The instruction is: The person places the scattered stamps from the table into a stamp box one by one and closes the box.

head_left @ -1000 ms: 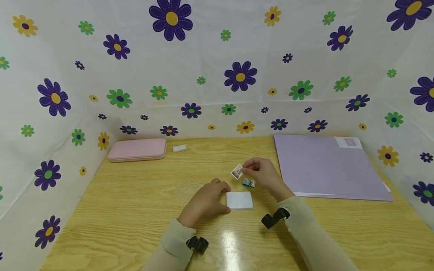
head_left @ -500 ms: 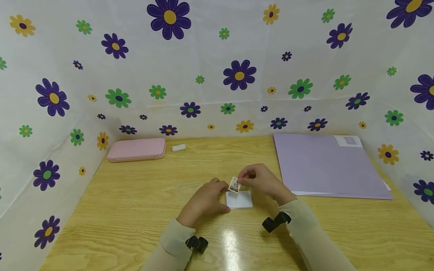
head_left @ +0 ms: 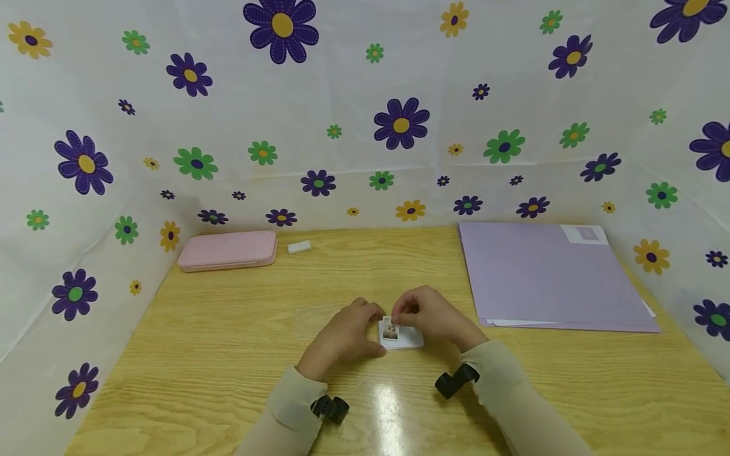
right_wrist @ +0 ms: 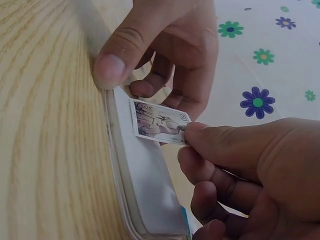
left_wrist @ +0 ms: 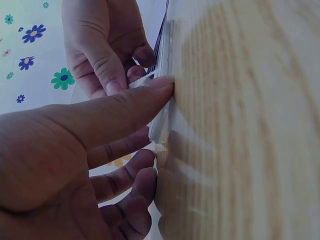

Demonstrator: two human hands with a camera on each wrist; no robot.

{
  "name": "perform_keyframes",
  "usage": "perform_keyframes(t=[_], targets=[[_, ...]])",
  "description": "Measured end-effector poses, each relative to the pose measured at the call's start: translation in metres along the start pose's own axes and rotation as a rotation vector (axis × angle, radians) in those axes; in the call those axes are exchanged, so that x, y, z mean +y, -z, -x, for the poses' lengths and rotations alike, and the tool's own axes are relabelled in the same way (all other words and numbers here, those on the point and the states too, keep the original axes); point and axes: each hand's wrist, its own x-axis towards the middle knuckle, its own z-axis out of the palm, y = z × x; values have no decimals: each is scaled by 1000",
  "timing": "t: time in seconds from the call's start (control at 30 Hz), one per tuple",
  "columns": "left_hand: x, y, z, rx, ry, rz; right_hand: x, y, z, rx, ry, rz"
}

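Observation:
My right hand (head_left: 430, 316) pinches a postage stamp (right_wrist: 159, 121) with perforated edges and a brownish picture between thumb and forefinger. In the head view the stamp lies over the left part of a small stack of white cards (head_left: 409, 339). The right wrist view shows one end of the stamp at the white top face, the other in the fingertips. Thumb and fingers of my left hand (head_left: 345, 332) hold the left end of the stack, which has a clear rim in the right wrist view. A bit of blue (right_wrist: 186, 220) shows past the stack's near end.
A faint clear sheet (head_left: 310, 322) lies left of my left hand. Farther back are a pink case (head_left: 228, 249) and a white eraser-like block (head_left: 299, 247). A purple folder (head_left: 553, 278) with papers lies to the right. Flowered cloth surrounds the wooden table.
My right hand has brought the stamp left and down from behind the stack onto its white top. The small colourful piece behind the stack is now hidden. My left hand has stayed in place.

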Motion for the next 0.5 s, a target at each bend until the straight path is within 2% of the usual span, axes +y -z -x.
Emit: perform_keyframes(t=[0.27,0.5], targets=[[1,-1,0,-1,-13,8,5,-6,0,6,24,59],[3,0,1,-1,-4,7,1,-10,-1,22,13,87]])
